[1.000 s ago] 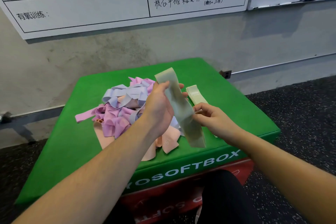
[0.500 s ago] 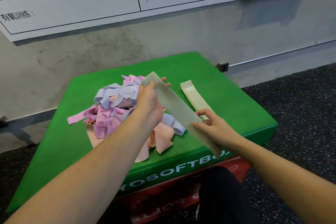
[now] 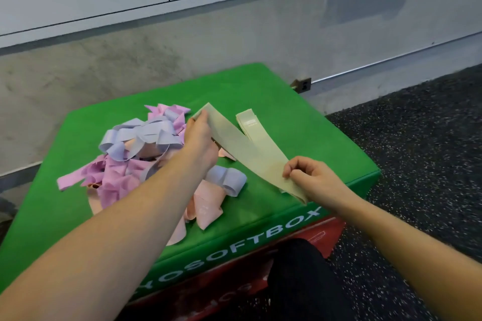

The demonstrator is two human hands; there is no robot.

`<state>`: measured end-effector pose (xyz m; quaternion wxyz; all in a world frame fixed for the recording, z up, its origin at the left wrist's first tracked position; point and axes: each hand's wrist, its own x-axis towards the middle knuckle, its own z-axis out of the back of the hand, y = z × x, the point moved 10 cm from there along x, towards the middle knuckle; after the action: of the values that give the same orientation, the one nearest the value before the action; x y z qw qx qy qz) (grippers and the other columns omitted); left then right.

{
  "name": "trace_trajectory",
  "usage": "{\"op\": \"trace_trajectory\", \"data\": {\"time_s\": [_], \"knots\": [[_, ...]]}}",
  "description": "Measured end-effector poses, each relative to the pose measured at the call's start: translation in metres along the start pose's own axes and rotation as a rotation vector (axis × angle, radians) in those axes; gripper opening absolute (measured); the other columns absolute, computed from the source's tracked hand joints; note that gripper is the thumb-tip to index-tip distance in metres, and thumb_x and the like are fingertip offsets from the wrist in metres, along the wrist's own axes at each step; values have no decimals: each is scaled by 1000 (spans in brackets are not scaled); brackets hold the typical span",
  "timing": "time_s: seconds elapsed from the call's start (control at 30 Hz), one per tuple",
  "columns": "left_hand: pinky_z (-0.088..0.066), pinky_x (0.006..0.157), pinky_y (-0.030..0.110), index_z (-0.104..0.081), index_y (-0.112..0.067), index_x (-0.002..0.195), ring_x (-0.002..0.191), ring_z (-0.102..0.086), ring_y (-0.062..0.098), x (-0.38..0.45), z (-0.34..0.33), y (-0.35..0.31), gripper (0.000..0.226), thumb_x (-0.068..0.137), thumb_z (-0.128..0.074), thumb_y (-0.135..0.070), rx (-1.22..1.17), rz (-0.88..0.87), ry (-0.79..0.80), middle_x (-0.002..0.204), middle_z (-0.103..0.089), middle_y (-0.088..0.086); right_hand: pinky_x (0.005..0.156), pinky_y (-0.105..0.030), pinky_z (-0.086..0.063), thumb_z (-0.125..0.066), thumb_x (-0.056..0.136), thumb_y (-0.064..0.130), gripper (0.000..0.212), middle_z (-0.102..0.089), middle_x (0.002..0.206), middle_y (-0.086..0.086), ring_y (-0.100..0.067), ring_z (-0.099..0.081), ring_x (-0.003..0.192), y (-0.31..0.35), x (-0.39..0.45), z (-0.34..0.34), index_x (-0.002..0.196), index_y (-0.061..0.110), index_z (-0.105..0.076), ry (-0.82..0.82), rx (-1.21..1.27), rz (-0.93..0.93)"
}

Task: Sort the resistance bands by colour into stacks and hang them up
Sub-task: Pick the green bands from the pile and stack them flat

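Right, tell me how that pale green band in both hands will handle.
Probably floppy: the pale green band spans flat only between the left hand and right hand. Likely light, held by pinched fingers. Unlikely to roll.

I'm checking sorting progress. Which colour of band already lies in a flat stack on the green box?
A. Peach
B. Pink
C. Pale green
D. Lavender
C: the pale green stack lies flat on the green box, beside the pale green band held in both hands; the other colours are still jumbled.
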<state>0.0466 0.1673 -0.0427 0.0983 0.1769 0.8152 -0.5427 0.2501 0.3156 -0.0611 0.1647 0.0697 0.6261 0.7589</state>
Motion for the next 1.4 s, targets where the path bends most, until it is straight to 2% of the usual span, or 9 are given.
{"op": "trace_trajectory", "data": {"time_s": [0.3,0.5,0.6,0.73,0.87,0.93,1.0,1.17,1.4], "knots": [[-54,85,38,-58,-21,105,94,-59,20,37,-21,8,10,100,-59,-29,236,-40,5,102,-63,4,51,-24,-42,-65,93,9,15,-71,75,6,-12,-53,61,-21,18,40,95,17,-77,-52,106,-90],[-36,43,21,-62,-20,111,53,-40,10,63,-42,-1,17,100,-59,-33,523,-152,27,79,-56,0,60,-30,-40,-74,88,21,7,-72,75,0,-15,-50,62,-16,25,56,88,19,-80,-20,17,-69],[-48,46,22,-61,-19,99,48,-51,10,73,-58,-3,7,100,-61,-26,483,-171,54,85,-64,3,66,-35,-39,-62,94,15,24,-76,92,-7,-18,-49,68,-14,31,53,93,31,-81,56,-53,-28],[-60,58,28,-60,-14,113,56,-63,17,90,-71,1,16,99,-62,-20,542,-170,91,94,-68,12,50,-24,-37,-52,92,-5,51,-75,106,2,-15,-42,54,-14,38,47,112,37,-73,201,-92,29],[-61,60,31,-59,-18,99,54,-62,17,101,-84,5,3,99,-61,-16,611,-211,104,88,-67,10,80,-29,-55,-73,88,14,25,-72,98,8,-20,-65,84,-6,53,51,101,35,-76,140,-200,191],[-58,56,31,-57,-17,97,51,-59,17,107,-90,5,4,99,-60,-14,686,-262,104,83,-63,7,78,-30,-51,-72,86,34,11,-64,93,12,-14,-61,86,-2,60,50,96,34,-77,87,-278,271],[-58,56,33,-55,-15,103,52,-59,18,114,-95,5,5,99,-57,-13,791,-317,106,83,-61,6,78,-27,-43,-67,83,50,22,-52,93,15,-15,-49,87,4,63,49,95,34,-77,-4,-471,432],[-62,71,43,-53,-15,108,63,-61,22,129,-100,12,7,102,-53,-17,1004,-371,113,92,-61,6,75,-30,-38,-65,84,36,14,-62,99,10,-10,-47,90,9,59,38,92,27,-73,-108,-813,748],[-62,75,47,-56,-18,109,75,-67,27,144,-108,29,7,101,-55,-18,1122,-378,151,89,-60,-1,78,-31,-48,-67,88,33,12,-65,98,15,-8,-54,89,-21,67,29,99,30,-70,65,-847,687]]}}
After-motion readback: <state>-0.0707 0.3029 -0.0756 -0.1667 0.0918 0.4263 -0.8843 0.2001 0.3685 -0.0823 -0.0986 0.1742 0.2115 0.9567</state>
